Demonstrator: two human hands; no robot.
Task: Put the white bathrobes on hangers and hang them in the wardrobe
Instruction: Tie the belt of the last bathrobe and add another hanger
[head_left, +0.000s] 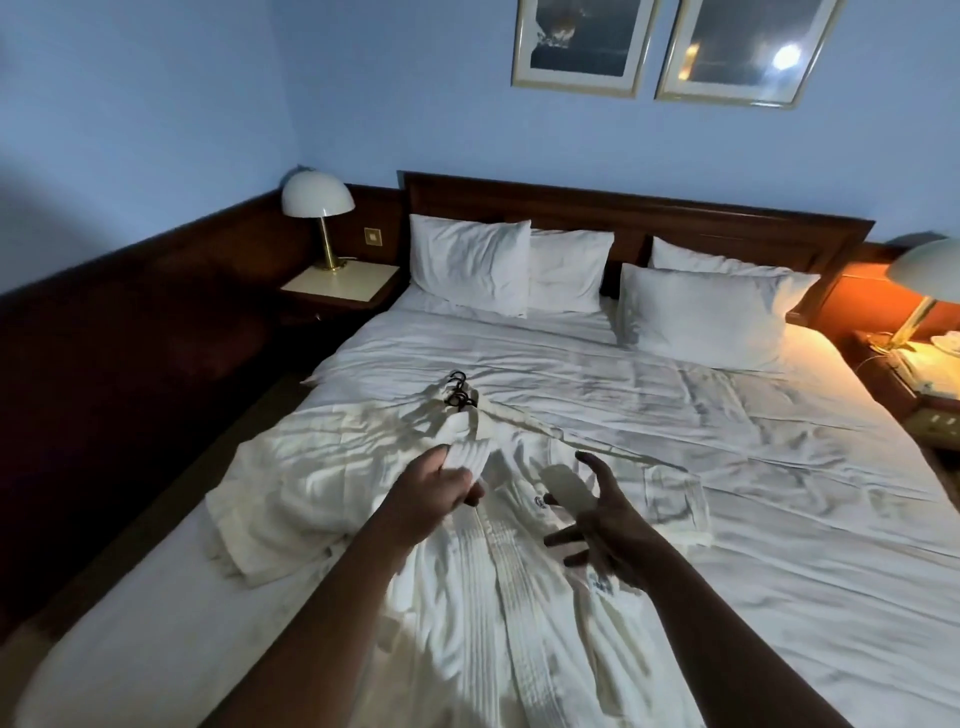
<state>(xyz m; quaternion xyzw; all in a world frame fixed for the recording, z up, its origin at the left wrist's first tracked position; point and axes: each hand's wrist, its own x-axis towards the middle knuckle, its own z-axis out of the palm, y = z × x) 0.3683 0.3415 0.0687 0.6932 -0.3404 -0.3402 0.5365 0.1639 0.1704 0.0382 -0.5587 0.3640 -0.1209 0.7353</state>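
Two hands: the left hand (441, 488) is closed round a thick fold of white cloth, thumb and fingers clamped on it. The right hand (602, 525) grips nothing, its fingers spread wide above the fabric.
Bathrobe in hand: the fold looks to be at the neck of the bathrobe (498, 597), which lies flat under both hands and runs back below the forearms.
Second bathrobe: a second bathrobe (291, 483) lies rumpled just to the outer side of the left hand, untouched.
Hangers: the dark hooks of the hangers (460, 392) stick up just beyond the left hand's knuckles, bunched together. Whether one already sits inside the shoulders I cannot tell.
Underneath: everything rests on the bed (701, 426), which stretches well past the right hand.
Wardrobe: not in sight from here.
Step, as I judge it: dressing the first robe on a hanger, or gathering it at the collar to lift. Nothing is hung yet.
Next move calls for: the free right hand to come in on the far shoulder or the hook, so the collar stays seated and the heavy cloth does not slide off when raised.
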